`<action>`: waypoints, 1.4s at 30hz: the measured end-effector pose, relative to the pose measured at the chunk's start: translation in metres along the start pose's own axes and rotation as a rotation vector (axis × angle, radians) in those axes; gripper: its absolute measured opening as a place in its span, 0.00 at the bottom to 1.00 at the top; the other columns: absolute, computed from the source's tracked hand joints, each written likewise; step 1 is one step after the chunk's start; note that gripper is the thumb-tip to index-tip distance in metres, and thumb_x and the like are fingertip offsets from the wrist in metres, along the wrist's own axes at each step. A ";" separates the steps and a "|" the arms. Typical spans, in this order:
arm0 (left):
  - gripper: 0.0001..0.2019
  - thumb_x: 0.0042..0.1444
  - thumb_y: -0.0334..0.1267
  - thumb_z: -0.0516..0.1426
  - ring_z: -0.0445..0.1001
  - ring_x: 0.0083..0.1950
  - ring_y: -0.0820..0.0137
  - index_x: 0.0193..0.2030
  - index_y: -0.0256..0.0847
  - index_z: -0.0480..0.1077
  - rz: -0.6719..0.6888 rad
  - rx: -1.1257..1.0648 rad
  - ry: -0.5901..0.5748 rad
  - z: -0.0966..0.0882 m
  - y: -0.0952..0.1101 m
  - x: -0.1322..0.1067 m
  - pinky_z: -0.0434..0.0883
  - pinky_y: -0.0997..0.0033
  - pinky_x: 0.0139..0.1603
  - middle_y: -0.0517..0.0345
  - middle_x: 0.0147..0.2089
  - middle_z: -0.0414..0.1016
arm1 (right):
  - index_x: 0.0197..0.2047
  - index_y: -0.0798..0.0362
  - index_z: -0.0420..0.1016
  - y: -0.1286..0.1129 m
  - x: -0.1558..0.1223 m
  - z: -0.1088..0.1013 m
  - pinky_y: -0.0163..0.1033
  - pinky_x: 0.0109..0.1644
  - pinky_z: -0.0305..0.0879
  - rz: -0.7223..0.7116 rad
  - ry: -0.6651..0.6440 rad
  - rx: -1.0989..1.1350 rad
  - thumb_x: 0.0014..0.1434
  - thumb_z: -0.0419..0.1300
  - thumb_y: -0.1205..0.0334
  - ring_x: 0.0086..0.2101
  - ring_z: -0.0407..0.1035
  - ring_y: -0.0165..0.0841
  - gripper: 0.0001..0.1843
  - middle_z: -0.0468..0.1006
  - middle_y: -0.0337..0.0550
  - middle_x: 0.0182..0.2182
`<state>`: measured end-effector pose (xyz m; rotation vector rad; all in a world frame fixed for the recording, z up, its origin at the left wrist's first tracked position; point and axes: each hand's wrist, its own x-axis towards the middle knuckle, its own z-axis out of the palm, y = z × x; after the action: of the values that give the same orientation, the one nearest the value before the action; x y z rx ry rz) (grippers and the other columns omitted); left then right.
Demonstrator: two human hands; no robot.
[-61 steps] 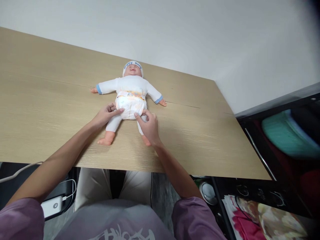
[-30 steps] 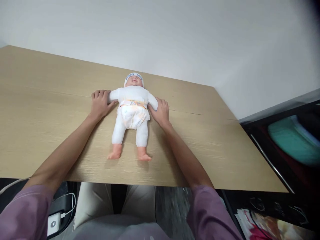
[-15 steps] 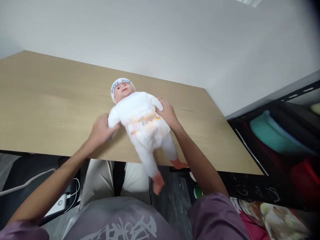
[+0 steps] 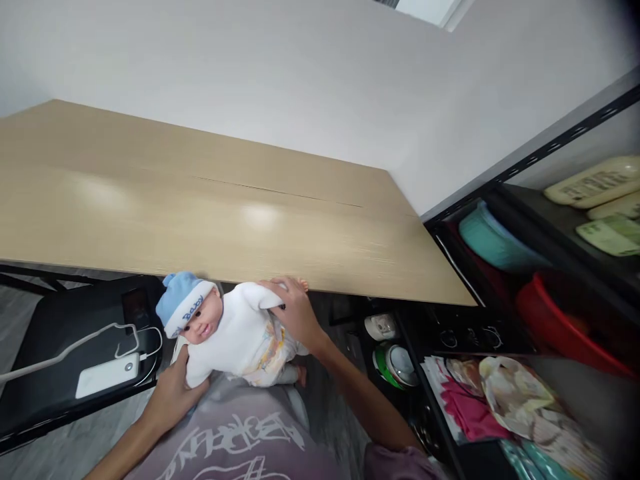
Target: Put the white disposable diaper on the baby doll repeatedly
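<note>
A baby doll (image 4: 235, 337) in a white suit, a printed diaper and a blue-and-white cap is held off the table, close to my chest, head tilted to the left. My left hand (image 4: 173, 387) grips it from below at its right arm and side. My right hand (image 4: 295, 313) is wrapped over its other arm and shoulder. The doll's feet are mostly hidden behind its body.
The light wooden table (image 4: 200, 207) stretches ahead, its front edge just beyond the doll. Under it on the left lie a white power bank (image 4: 107, 377) and a cable. A black shelf rack (image 4: 540, 267) with bowls, tubs and bags stands at the right.
The doll was lying on the table with my hands at its diaper, then at its arms. I lifted it off the table and drew it down toward my lap. The camera has tilted right.
</note>
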<state>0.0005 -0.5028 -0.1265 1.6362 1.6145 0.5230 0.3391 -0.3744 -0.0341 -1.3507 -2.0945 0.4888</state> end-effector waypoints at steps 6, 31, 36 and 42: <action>0.35 0.59 0.54 0.66 0.91 0.54 0.42 0.70 0.47 0.68 -0.149 -0.063 -0.012 -0.004 -0.018 -0.001 0.84 0.52 0.51 0.48 0.56 0.90 | 0.81 0.32 0.74 -0.005 -0.002 0.053 0.64 0.71 0.72 0.040 -0.047 0.022 0.75 0.65 0.64 0.63 0.75 0.56 0.35 0.82 0.52 0.62; 0.18 0.82 0.57 0.55 0.77 0.57 0.50 0.56 0.43 0.72 0.452 0.274 0.052 -0.024 0.040 0.037 0.72 0.51 0.60 0.44 0.57 0.80 | 0.60 0.44 0.86 0.039 -0.052 0.075 0.51 0.67 0.76 0.183 -0.151 0.273 0.76 0.69 0.58 0.58 0.81 0.44 0.12 0.87 0.46 0.56; 0.19 0.84 0.51 0.56 0.75 0.60 0.51 0.70 0.43 0.74 0.673 0.312 -0.193 0.002 0.065 0.074 0.70 0.51 0.61 0.44 0.64 0.80 | 0.51 0.45 0.87 0.043 -0.037 0.088 0.49 0.66 0.73 0.135 -0.114 0.150 0.78 0.67 0.61 0.53 0.81 0.42 0.06 0.89 0.45 0.50; 0.14 0.85 0.46 0.54 0.73 0.53 0.53 0.55 0.41 0.78 0.720 0.378 -0.210 0.009 0.069 0.096 0.68 0.55 0.54 0.45 0.55 0.79 | 0.48 0.47 0.85 0.059 -0.023 0.096 0.41 0.54 0.75 0.199 -0.114 0.078 0.78 0.64 0.62 0.44 0.82 0.39 0.07 0.88 0.45 0.48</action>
<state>0.0634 -0.4055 -0.1021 2.4778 0.9725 0.3842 0.3244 -0.3695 -0.1478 -1.5254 -2.0169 0.7379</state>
